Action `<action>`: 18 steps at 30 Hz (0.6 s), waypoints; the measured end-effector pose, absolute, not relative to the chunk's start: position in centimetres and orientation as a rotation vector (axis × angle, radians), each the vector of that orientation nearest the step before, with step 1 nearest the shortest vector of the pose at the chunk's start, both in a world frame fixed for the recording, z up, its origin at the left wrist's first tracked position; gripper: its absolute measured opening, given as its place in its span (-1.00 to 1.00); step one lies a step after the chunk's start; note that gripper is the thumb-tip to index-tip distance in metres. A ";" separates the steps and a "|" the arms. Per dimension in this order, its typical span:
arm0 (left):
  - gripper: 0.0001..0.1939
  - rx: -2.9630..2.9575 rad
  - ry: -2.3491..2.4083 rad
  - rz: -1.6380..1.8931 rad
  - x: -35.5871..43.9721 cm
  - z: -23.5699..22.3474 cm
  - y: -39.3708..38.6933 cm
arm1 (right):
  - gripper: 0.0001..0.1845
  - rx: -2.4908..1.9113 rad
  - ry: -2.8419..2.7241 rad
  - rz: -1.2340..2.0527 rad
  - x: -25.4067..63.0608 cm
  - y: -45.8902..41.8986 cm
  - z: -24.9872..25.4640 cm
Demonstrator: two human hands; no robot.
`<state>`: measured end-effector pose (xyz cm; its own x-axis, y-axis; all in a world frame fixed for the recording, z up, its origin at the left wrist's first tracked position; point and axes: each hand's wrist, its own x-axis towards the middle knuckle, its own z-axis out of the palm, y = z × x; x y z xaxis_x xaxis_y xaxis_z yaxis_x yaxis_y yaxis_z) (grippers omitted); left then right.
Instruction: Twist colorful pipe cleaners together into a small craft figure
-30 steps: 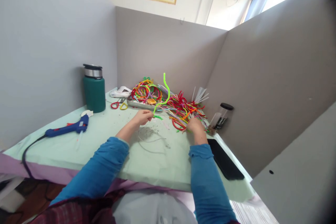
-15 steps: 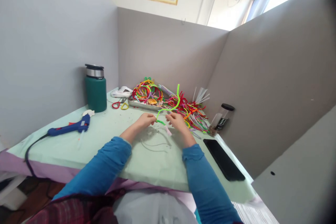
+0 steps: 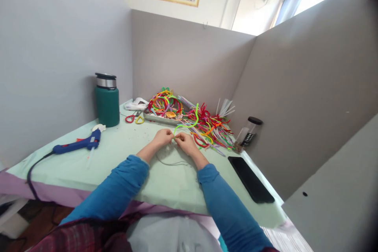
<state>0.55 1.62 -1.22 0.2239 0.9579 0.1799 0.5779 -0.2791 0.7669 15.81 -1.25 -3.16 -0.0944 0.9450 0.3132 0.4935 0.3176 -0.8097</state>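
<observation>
A bright green pipe cleaner [image 3: 193,124] rises in a curve from between my two hands over the middle of the table. My left hand [image 3: 164,138] pinches it near its lower end. Fingertips almost meeting the left ones, my right hand [image 3: 185,142] is closed on the same pipe cleaner. The pinched part is mostly hidden by the fingers. Below the hands a thin grey wire-like strand [image 3: 171,163] lies in a loose curve on the pale green tablecloth [image 3: 165,189].
Behind the hands are a metal tray [image 3: 161,119] of coloured pieces and a pile of pipe cleaners [image 3: 214,126]. At left stand a green bottle [image 3: 107,106] and a blue glue gun [image 3: 79,144]. A black phone [image 3: 251,179] and a clear jar [image 3: 251,132] lie right.
My right hand has moved left and closed in beside my left hand. The green pipe cleaner's free end has dropped lower, and its lower tail and the pink piece no longer show.
</observation>
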 end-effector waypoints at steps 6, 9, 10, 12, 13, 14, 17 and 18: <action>-0.87 1.875 1.421 0.859 0.6 -1.3 1.4 | -0.84 -1.255 -1.685 0.773 15.9 -0.6 -4.2; -0.87 1.763 1.399 0.855 0.5 -1.5 1.6 | -0.83 -1.217 -1.679 0.805 16.0 -0.4 -4.4; -0.87 1.739 1.395 0.854 0.5 -1.6 1.6 | -0.83 -1.209 -1.676 0.814 16.0 -0.4 -4.4; -0.87 1.729 1.401 0.859 0.6 -1.6 1.7 | -0.82 -1.201 -1.664 0.839 16.1 -0.4 -4.3; -0.86 1.748 1.410 0.872 0.6 -1.6 1.8 | -0.81 -1.200 -1.656 0.852 16.1 -0.4 -4.2; -0.86 1.783 1.420 0.894 0.6 -1.6 1.8 | -0.80 -1.200 -1.646 0.866 16.1 -0.5 -4.1; -0.86 1.963 1.421 0.993 0.6 -1.4 1.7 | -0.80 -1.215 -1.614 0.901 16.1 -0.8 -3.6; -0.88 2.022 1.406 1.020 0.6 -1.4 1.7 | -0.81 -1.223 -1.597 0.916 16.1 -0.9 -3.4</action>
<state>0.63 1.66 -1.37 0.1981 0.9311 0.3064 0.5807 -0.3633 0.7286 16.09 -0.91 -3.38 -0.1079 0.9709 0.2139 0.3056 0.2372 -0.9222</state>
